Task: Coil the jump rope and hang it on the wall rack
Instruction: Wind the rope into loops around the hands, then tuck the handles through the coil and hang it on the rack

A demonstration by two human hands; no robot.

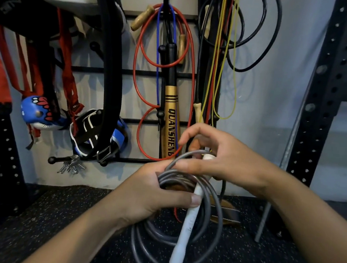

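Left hand [152, 196] clamps grey coiled jump rope [179, 247] plus white handle [187, 222], stopping loops springing; right hand [214, 156] pinches second white handle end [208, 156], likely tucking.

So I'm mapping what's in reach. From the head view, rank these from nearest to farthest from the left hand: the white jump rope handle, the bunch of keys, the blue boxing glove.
1. White jump rope handle: under the left hand thumb, right of the palm.
2. Bunch of keys: on a peg, up and left.
3. Blue boxing glove: farther up-left on the rack.
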